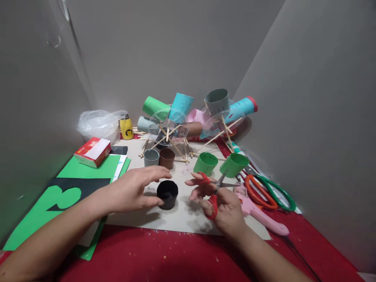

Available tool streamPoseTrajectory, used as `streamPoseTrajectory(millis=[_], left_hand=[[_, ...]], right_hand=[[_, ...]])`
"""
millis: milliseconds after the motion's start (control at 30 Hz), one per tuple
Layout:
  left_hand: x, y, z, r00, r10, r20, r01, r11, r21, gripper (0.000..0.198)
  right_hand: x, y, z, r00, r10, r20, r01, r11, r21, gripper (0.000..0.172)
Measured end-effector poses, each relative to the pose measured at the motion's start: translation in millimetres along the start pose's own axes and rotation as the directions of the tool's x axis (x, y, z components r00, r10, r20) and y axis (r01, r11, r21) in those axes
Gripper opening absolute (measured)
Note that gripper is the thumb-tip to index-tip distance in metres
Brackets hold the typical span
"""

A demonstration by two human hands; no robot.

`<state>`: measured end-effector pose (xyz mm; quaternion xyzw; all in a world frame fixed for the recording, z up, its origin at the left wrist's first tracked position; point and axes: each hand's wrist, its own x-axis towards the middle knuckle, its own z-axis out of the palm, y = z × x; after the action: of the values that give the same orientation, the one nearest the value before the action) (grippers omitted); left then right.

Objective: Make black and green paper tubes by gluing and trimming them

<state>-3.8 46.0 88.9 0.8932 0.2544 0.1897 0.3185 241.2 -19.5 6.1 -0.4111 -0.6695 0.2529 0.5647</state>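
Note:
A small black paper cup (167,200) stands on the pale board. My left hand (132,188) is beside its left side, fingers spread and curved round it; the thumb tip is close to the cup, and I cannot tell if it touches. My right hand (226,205) holds small red-handled scissors (212,203), with fingers at the handle loops and the blades parted, pointing away to the right. Behind the black cup stand a grey paper cup (151,158) and a brown paper cup (167,159). Two green paper cups, one nearer (206,164) and one at right (233,166), stand beyond my right hand.
Stick frames with clear plastic discs (168,127) and coloured paper tubes (180,107) stand at the back. Green paper sheets (32,221) and a red box (93,152) lie left. On the right are green-handled scissors (279,192), orange-handled scissors (260,192) and a pink glue gun (268,221).

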Motion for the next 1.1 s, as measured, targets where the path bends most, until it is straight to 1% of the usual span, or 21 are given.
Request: streamPoseTrajectory(millis=[67,133,200,300,433,600,667,733,833,900,967,1033,1067,1100], left_hand=[[-3.5,8.5,-2.1,0.998,0.023,0.056,-0.025,0.999,0.041,0.04],[-4.5,12.1,2.3,0.991,0.035,0.128,-0.044,0.997,0.071,0.032],[-3.3,10.3,9.6,0.984,0.037,0.174,-0.056,0.993,0.106,0.025],[0.6,0.8,20.4,0.977,0.043,0.209,-0.081,0.98,0.179,0.018],[5.1,-10.6,29.1,0.967,0.069,0.244,-0.133,0.958,0.253,0.022],[6.4,-12.8,30.9,0.955,0.072,0.289,-0.166,0.934,0.318,0.023],[6.1,-12.7,30.9,0.955,0.058,0.292,-0.159,0.929,0.336,0.023],[6.2,-13.2,31.2,0.962,0.042,0.269,-0.134,0.932,0.336,0.025],[7.0,-14.7,31.3,0.986,0.01,0.166,-0.063,0.947,0.315,0.024],[8.2,-16.0,31.1,0.995,-0.015,0.094,-0.01,0.965,0.261,0.024],[9.6,-17.7,31.5,0.997,-0.048,0.055,0.041,0.991,0.127,0.025],[11.5,-20.3,33.7,0.994,-0.102,0.039,0.106,0.989,-0.108,0.027],[12.6,-22.3,35.5,0.989,-0.142,0.037,0.146,0.958,-0.246,0.028],[13.7,-24.6,37.6,0.982,-0.187,0.039,0.188,0.906,-0.38,0.03]], right_hand=[[-0.2,-1.5,0.4,0.999,-0.01,0.035,0.011,1.0,-0.023,0.04],[0.4,-3.2,0.1,0.998,-0.018,0.063,0.021,0.999,-0.033,0.042],[1.6,-4.9,-0.5,0.997,-0.029,0.071,0.032,0.998,-0.046,0.041],[3.3,-6.6,-1.2,0.997,-0.035,0.074,0.041,0.997,-0.071,0.041],[3.3,-6.8,-0.8,0.997,-0.025,0.069,0.029,0.998,-0.049,0.043],[1.2,-4.6,-1.0,0.996,-0.018,0.089,0.022,0.999,-0.039,0.043],[0.4,-2.8,-1.5,0.994,-0.019,0.104,0.023,0.999,-0.033,0.043],[-0.4,-1.1,-1.9,0.993,-0.01,0.117,0.013,1.0,-0.022,0.043],[-1.0,-0.4,-2.0,0.994,0.011,0.107,-0.008,1.0,-0.023,0.044],[-1.0,-1.1,-1.5,0.996,0.017,0.089,-0.014,1.0,-0.028,0.043],[-1.0,-1.4,-1.2,0.997,0.018,0.068,-0.017,1.0,-0.023,0.041],[-1.6,-0.2,-1.5,0.999,0.029,0.045,-0.029,1.0,-0.004,0.039],[-2.2,0.9,-1.8,0.999,0.037,0.034,-0.038,0.999,0.017,0.038],[-2.7,2.1,-2.1,0.999,0.048,0.024,-0.049,0.998,0.039,0.039]])
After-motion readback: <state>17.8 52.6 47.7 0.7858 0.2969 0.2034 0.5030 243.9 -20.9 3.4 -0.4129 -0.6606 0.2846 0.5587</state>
